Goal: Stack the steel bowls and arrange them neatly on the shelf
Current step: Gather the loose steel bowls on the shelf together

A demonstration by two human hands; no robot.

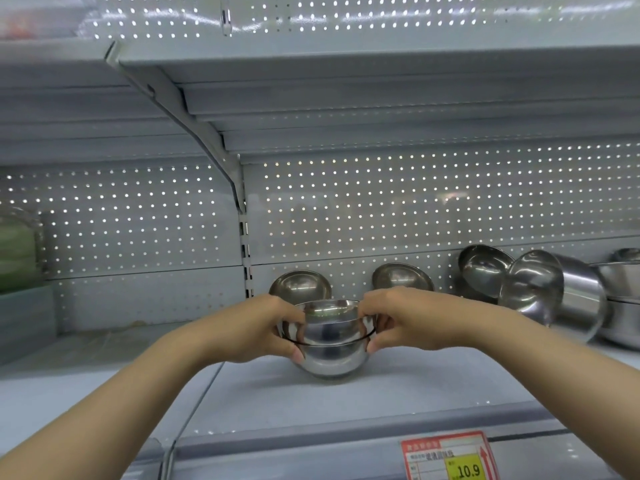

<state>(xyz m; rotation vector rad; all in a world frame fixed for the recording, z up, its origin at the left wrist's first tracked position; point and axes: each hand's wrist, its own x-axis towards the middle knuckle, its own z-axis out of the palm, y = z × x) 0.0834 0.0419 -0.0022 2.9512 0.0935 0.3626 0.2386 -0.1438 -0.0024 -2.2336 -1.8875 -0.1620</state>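
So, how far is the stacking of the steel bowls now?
Started, not finished. Done: a small stack of nested bowls stands on the shelf. In hand: the left hand and right hand grip that stack at its rim. Left: two loose bowls lean against the back panel, and tilted bowls lie unstacked on the right.

- Views: one, head-worn, wide-angle; straight shelf edges bow toward the frame borders.
- Facing: forward and slightly up into a shop shelf (346, 403), the underside of the upper shelf (381, 98) filling 12 o'clock.
- Range: close, at arm's length; both forearms enter from 7 and 5 o'clock.
- Lower edge: price tag (450, 459) at 5 o'clock.
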